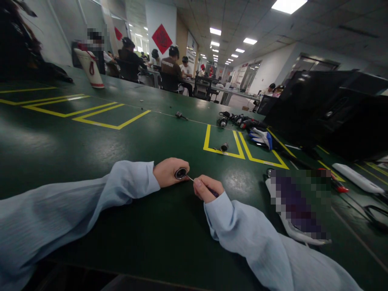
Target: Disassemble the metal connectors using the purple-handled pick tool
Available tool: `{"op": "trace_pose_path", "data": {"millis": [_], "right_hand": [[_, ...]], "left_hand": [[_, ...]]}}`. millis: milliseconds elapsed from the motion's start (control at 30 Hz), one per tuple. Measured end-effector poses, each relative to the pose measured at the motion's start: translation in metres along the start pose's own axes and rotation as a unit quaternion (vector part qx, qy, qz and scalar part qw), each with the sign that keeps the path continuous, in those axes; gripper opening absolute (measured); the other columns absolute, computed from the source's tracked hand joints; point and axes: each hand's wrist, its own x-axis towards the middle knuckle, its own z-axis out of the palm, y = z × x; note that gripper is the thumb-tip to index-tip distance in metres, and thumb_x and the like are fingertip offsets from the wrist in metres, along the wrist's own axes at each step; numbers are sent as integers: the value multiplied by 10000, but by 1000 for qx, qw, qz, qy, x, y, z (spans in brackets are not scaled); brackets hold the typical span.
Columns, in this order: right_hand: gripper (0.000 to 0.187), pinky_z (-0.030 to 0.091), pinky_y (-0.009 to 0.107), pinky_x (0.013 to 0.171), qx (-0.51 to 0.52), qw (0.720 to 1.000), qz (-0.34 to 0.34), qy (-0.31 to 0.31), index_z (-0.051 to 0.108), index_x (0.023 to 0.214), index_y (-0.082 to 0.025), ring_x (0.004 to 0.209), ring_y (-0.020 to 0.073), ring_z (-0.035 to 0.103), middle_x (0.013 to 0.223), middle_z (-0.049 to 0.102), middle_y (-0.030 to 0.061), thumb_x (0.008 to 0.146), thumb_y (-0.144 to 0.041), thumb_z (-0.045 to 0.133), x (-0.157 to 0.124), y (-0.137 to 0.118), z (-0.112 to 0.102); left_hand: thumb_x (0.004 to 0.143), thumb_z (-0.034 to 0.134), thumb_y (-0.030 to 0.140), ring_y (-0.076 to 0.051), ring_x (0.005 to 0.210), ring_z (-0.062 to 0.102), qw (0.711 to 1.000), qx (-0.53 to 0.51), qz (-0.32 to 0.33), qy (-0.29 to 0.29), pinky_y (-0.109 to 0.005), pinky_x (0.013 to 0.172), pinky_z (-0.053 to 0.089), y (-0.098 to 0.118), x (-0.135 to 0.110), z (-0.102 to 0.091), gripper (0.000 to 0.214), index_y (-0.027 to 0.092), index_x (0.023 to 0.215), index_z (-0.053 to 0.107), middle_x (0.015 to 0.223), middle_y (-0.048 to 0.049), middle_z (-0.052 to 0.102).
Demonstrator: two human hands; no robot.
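My left hand (168,171) is closed around a round metal connector (180,173), its dark open end turned toward me. In my right hand (208,187) is a thin screwdriver (215,193), with its dark handle mostly hidden by the fingers. The slim shaft points left, and its tip is at the connector's rim; whether it touches cannot be made out. Both hands are low over the green table (169,222). Beyond them, a similar metal connector part (224,147) lies inside a yellow taped outline, with a tiny dark piece beside it.
Farther back lie a small dark plug (181,116) and several cabled connectors (223,121). Blue-and-white gloves (261,138) are at right, near a pixelated phone-like device (298,206) and a long white device (357,178). A paper cup (90,69) stands far left; people sit beyond.
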Motion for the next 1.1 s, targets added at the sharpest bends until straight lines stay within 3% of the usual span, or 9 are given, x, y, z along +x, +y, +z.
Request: {"op": "trace_pose_path", "data": {"millis": [100,267,367,500,633,733,900,1000,1100], "right_hand": [[395,224,229,381,138,988,63,-21,447,498,-174,377,65,307,409,363,-54,798,-426,489,6,6,-4],[313,200,197,321,356,923,139,-37,472,546,-173,320,55,288,383,400,-63,742,-394,575,15,16,-9],[314,201,197,323,349,926,136,-34,474,557,-176,318,56,295,385,400,-66,748,-408,565,14,17,-8],[389,218,217,362,148,987,65,5,482,518,-168,353,56,314,400,385,-56,785,-450,503,5,9,-2],[431,255,225,411,15,1000,14,15,487,494,-164,395,58,334,427,383,-47,794,-473,469,1,4,1],[418,235,218,370,125,989,71,-24,462,495,-170,359,56,318,400,381,-54,777,-475,497,5,7,-3],[327,208,192,323,374,913,154,-52,466,542,-170,313,52,295,371,408,-65,722,-409,595,16,19,-11],[311,211,184,321,409,897,158,-60,476,555,-165,311,52,309,371,423,-59,724,-396,597,18,23,-11],[311,217,188,323,400,903,145,-55,471,563,-167,317,52,316,379,418,-61,729,-402,589,16,21,-10]], "left_hand": [[735,560,313,-97,558,476,1000,2,6,0,-198,535,340,0,-1,1,204,141,643,503,598,17,516],[711,597,299,-94,577,497,999,-32,-2,-3,-190,552,363,0,-2,0,190,134,662,517,622,13,534],[709,593,312,-95,576,500,999,-46,-1,-8,-189,548,368,1,-1,-2,200,133,658,519,621,11,537],[713,580,324,-90,541,482,999,-30,-17,-13,-184,510,343,2,-1,-3,211,143,635,505,587,23,518],[723,557,334,-94,521,459,1000,-1,-21,-11,-192,492,321,3,-2,-3,219,151,619,495,565,27,494],[723,565,342,-99,544,469,1000,5,-19,-7,-197,511,329,2,-2,-1,218,151,638,508,589,21,507],[702,602,324,-94,553,479,999,-27,-17,-7,-190,523,345,2,-2,-1,211,137,656,515,602,17,520],[706,597,329,-85,537,468,999,-51,-3,4,-184,515,344,2,-2,-3,227,133,637,505,583,22,504],[709,594,330,-81,531,468,998,-69,7,8,-177,510,348,3,-2,-3,235,134,626,496,576,24,501]]}}
